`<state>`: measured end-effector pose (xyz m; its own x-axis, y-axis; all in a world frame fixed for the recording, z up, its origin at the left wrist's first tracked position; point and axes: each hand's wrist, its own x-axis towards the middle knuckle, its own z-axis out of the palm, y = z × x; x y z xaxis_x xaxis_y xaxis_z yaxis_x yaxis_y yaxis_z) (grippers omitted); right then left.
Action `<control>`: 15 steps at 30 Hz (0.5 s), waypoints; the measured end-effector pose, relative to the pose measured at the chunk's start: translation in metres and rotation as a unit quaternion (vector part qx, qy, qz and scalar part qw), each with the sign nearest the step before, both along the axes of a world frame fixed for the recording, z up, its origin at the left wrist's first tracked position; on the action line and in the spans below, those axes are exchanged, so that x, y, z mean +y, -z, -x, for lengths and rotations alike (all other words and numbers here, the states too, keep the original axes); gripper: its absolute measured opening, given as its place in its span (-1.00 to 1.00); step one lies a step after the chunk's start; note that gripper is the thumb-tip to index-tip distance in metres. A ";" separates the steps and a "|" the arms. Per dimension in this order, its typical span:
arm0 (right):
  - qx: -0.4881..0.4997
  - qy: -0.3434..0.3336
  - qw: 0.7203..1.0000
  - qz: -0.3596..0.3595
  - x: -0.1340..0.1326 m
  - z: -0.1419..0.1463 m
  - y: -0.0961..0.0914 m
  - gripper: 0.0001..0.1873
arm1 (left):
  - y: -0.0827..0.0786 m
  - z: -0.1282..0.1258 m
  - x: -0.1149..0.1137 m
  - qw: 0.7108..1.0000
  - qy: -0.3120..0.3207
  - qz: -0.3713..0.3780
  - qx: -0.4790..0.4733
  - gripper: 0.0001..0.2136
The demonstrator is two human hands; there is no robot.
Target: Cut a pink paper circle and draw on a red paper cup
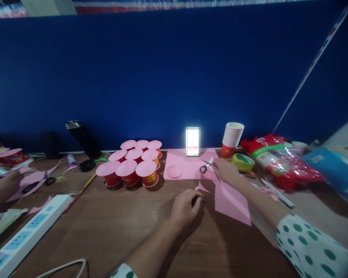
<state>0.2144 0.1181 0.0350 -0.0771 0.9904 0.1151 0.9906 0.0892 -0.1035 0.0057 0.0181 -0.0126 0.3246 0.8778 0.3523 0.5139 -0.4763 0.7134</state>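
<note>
My right hand [226, 171] reaches forward over pink paper and rests on a pair of black-handled scissors [205, 165], fingers curled at the handles. My left hand [186, 207] lies on the brown table, fingers curled in a loose fist; whether it holds anything is hidden. A pink paper sheet [231, 200] lies between my hands, with a small pink scrap [201, 187] beside it. A pink paper disc [174, 171] sits on a larger pink sheet [188, 166].
Several upturned red cups [129, 166] capped with pink discs stand left of centre. A bright phone [193, 141], a cup stack [232, 138], green tape [243, 162], a red packet [278, 160], a black flask [82, 139] and a power strip [31, 227] surround them. Another person's hand [1, 187] is at left.
</note>
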 end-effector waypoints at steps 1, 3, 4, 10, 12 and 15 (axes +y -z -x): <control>0.005 -0.023 1.000 0.002 -0.002 0.007 -0.002 -0.71 | 0.000 0.000 0.000 1.000 0.000 0.001 -0.004 -0.83; 0.017 -0.074 0.997 0.011 -0.008 0.020 -0.003 -0.74 | 0.001 0.000 0.001 1.000 -0.002 0.001 -0.010 -0.83; 0.022 -0.099 0.995 0.016 -0.011 0.026 -0.004 -0.76 | 0.001 0.000 0.001 1.000 -0.002 0.002 -0.011 -0.83; 0.046 -0.172 0.984 -0.027 -0.024 0.023 0.000 -0.78 | 0.002 0.001 0.001 1.000 0.001 0.013 -0.019 -0.83; 0.049 -0.150 0.986 -0.062 -0.021 0.007 -0.005 -0.79 | 0.002 0.001 0.001 1.000 -0.002 0.018 -0.026 -0.83; 0.051 -0.084 0.986 -0.137 -0.006 -0.024 -0.027 -0.69 | 0.001 0.001 0.001 0.999 -0.004 0.022 -0.026 -0.83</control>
